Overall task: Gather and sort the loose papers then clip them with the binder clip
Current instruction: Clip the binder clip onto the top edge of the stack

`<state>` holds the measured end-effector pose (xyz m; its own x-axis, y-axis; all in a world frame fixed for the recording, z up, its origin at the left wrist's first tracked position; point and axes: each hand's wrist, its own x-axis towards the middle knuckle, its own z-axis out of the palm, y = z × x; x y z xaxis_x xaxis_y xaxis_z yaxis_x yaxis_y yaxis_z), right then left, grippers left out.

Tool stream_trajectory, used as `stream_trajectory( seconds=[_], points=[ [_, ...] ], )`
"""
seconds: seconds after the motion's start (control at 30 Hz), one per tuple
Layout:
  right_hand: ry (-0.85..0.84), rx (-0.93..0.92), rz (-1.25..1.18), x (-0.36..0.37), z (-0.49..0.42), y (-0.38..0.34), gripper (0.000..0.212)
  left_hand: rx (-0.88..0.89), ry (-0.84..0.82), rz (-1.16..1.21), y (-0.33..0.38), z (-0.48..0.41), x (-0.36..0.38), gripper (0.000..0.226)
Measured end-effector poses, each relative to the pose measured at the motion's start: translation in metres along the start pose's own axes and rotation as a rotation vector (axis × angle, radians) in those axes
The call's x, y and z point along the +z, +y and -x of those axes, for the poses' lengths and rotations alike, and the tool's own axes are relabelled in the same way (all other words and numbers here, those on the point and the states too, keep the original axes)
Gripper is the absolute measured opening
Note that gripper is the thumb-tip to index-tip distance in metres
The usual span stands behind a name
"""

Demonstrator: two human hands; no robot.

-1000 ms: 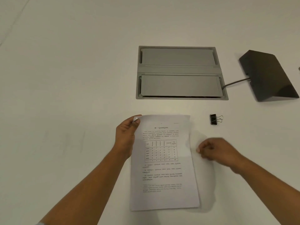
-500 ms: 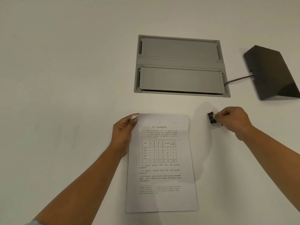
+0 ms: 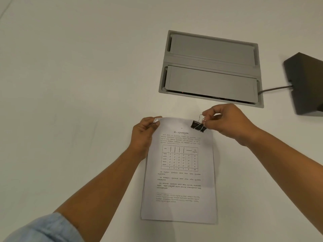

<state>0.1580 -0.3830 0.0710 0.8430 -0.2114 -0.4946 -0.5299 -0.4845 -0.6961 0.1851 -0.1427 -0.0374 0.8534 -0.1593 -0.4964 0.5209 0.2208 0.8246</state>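
The stack of papers (image 3: 180,172) lies flat on the counter (image 3: 70,102) in front of the person. Its long side runs straight away from them, with the heading at the far end, toward a grey flap panel (image 3: 211,67) set into the counter top.

The left hand (image 3: 143,135) holds the far left corner of the stack, which is pinched and curled up a little between thumb and fingers (image 3: 153,125). The right hand (image 3: 230,123) pinches the wire handles of the binder clip (image 3: 197,126) in its fingertips. The clip's black body sits over the far right corner of the sheets, its length slanted across that corner and its handles pointing up and away. I cannot tell whether it is already biting the paper or only resting against the edge.

The counter is plain, pale and matte. The near flap of the grey panel stands slightly ajar, showing a dark slot beneath. A thin cable (image 3: 274,89) runs from that panel's right side to a dark wedge-shaped box (image 3: 305,84) at the right edge of the view, well clear of the papers. A light blue sleeve (image 3: 47,229) shows on the left arm.
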Motion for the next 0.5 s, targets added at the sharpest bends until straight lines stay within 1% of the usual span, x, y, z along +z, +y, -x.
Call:
stream_trajectory(
  seconds=[0.1,0.2,0.3,0.33,0.5],
  points=[
    [-0.067,0.001,0.029,0.008,-0.004,-0.008,0.01,-0.016,-0.018,0.041,-0.002,-0.001,-0.004,0.017],
    [-0.089,-0.019,0.077,0.013,-0.007,-0.012,0.011,0.004,-0.022,0.041,-0.001,0.0,-0.003,0.016],
    [-0.108,-0.062,0.078,0.016,-0.009,-0.018,0.028,0.015,-0.01,0.051,-0.002,-0.001,-0.002,0.015],
    [-0.122,-0.069,0.079,0.017,-0.01,-0.02,0.031,0.019,-0.013,0.05,-0.002,-0.001,-0.003,0.016],
    [-0.163,-0.115,0.147,0.019,-0.016,-0.031,0.036,0.046,-0.031,0.039,-0.003,0.0,-0.002,0.015]
  ],
)
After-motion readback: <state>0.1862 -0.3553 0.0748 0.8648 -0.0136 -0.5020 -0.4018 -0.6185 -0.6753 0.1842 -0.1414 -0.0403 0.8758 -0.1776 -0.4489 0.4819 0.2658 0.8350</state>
